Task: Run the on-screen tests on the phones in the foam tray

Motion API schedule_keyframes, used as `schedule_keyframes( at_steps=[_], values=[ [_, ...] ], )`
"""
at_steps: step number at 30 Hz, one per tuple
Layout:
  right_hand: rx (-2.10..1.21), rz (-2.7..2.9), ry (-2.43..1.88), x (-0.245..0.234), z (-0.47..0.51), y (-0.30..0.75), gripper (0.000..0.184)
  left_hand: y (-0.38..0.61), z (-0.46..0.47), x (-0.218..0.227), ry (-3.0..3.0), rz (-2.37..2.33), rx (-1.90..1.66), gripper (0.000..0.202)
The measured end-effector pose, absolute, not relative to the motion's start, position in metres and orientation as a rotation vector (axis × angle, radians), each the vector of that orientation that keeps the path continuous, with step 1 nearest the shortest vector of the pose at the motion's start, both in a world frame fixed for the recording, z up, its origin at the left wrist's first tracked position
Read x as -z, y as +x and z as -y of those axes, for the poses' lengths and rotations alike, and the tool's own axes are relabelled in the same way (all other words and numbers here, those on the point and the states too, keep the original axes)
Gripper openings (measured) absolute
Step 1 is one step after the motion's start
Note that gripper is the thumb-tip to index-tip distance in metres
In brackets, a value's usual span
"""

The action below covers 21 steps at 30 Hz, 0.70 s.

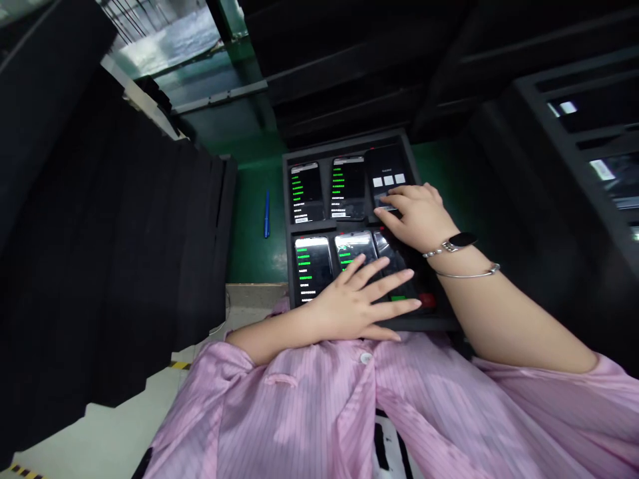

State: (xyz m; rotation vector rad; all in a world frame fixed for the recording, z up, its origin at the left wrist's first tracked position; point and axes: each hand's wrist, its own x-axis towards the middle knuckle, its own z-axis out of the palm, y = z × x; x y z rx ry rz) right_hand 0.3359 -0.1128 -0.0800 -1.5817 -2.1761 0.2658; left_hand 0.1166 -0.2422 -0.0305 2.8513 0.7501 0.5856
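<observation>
Just below the frame's centre, the left hand (349, 306) spreads its fingers wide over a black glass-screened phone with green text lines (354, 242); contact is unclear. Right of centre, the right hand (422, 213), fingers loosely parted and slightly bent, has its fingertips at the lower screen of a black phone showing three white squares (387, 163), in the upper right of a dark grey rectangular tray (288, 199).

Pale floor (112, 436), apparently striped tape (180, 365)
</observation>
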Motion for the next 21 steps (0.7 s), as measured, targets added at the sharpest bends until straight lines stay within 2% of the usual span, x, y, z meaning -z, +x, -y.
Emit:
schedule_keyframes(
  at_steps=[5, 9, 14, 21],
  values=[
    [-0.258, 2.201, -1.604, 0.075, 0.112, 0.333, 0.043, 0.058, 0.207, 0.012, 2.577, -1.264, -0.917, 0.063],
    [-0.260, 2.203, -1.621, 0.074, 0.112, 0.330, 0.042, 0.022, 0.176, 0.040, 2.246, -1.705, -0.978, 0.067],
    [-0.241, 2.203, -1.613, 0.073, 0.112, 0.328, 0.041, 0.015, 0.163, 0.081, 1.864, -1.723, -0.952, 0.066],
    [-0.227, 2.223, -1.630, 0.067, 0.111, 0.325, 0.038, 0.014, 0.164, 0.081, 1.801, -1.707, -0.994, 0.053]
  ],
)
